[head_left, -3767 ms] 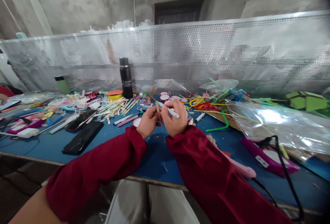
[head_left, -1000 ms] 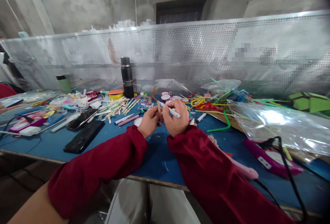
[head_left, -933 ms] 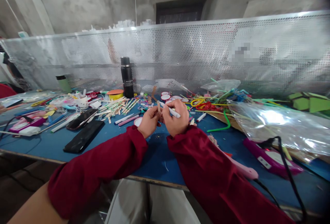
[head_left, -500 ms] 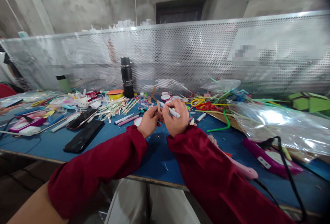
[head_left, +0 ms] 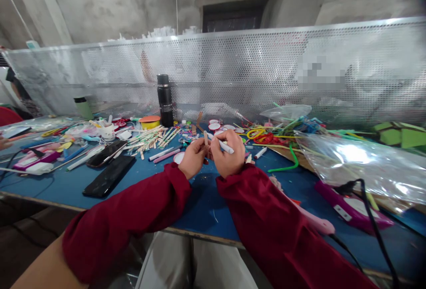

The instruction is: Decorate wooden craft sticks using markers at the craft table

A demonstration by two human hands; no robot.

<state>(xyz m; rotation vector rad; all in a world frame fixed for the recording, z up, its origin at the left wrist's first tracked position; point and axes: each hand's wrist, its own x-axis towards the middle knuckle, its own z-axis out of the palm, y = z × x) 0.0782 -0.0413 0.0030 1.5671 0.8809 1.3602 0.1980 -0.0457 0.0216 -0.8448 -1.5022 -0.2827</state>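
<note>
My left hand (head_left: 192, 157) is closed on a small wooden craft stick (head_left: 206, 137) that stands upright between its fingers. My right hand (head_left: 229, 155) is closed round a white marker pen (head_left: 223, 145), whose tip points left at the stick. Both hands meet just above the blue table (head_left: 203, 200), close to its middle. Both arms wear dark red sleeves. What lies under the hands is hidden.
Two black phones (head_left: 106, 167) lie left of my hands. A black flask (head_left: 165, 100) stands at the back beside a yellow tape roll (head_left: 148, 122) and several loose sticks (head_left: 149, 137). Right: coloured pipe cleaners (head_left: 273, 136), a clear plastic bag (head_left: 359, 162), a purple glue gun (head_left: 353, 207) with black cable. A perforated metal screen (head_left: 249, 71) closes the back.
Both hands stay together in the same grip. The view has shifted slightly, so everything sits a little lower and to the right.
</note>
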